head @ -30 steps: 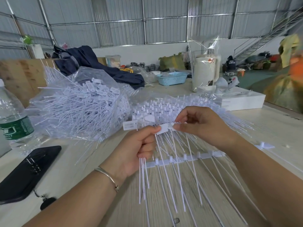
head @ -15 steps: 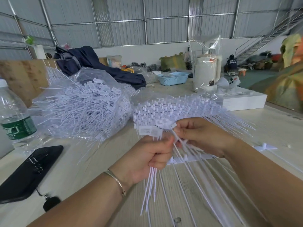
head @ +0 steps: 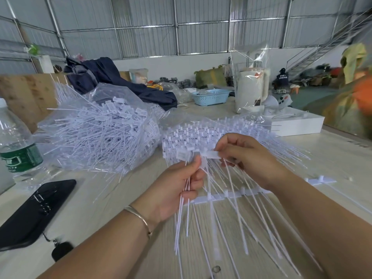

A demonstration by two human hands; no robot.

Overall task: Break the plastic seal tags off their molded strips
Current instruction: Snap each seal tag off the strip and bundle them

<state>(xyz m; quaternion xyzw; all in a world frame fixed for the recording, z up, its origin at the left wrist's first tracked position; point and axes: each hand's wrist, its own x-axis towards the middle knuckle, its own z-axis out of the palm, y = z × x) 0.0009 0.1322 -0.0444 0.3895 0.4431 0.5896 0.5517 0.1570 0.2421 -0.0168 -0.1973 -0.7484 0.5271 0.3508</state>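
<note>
Through the head camera I see a pale wood-grain table point(head: 90, 202) in a big shed with corrugated metal walls and a steel staircase point(head: 322, 47) at far right.

My left hand point(head: 175, 190) is curled round a bunch of loose seal tags point(head: 182, 216), their thin tails hanging down below the fist. My right hand point(head: 247, 158) pinches the flat head of one tag point(head: 210, 154), just beside the left thumb; the two hands are close together, nearly touching, above the table.

Below them a molded strip point(head: 225, 195) lies across the table with tails fanning toward me; whether the pinched tag is still joined to it I cannot tell.

Behind the hands: a stack of uncut strips point(head: 201, 131) in clear plastic. To its left, a clear bag of separated tags point(head: 100, 133).

Left edge: a water bottle point(head: 16, 146), upright, and a black phone point(head: 34, 212) lying flat near it. Further back: a dark blue jacket point(head: 112, 81), a light blue basket point(head: 210, 96), a white box point(head: 296, 122).
</note>
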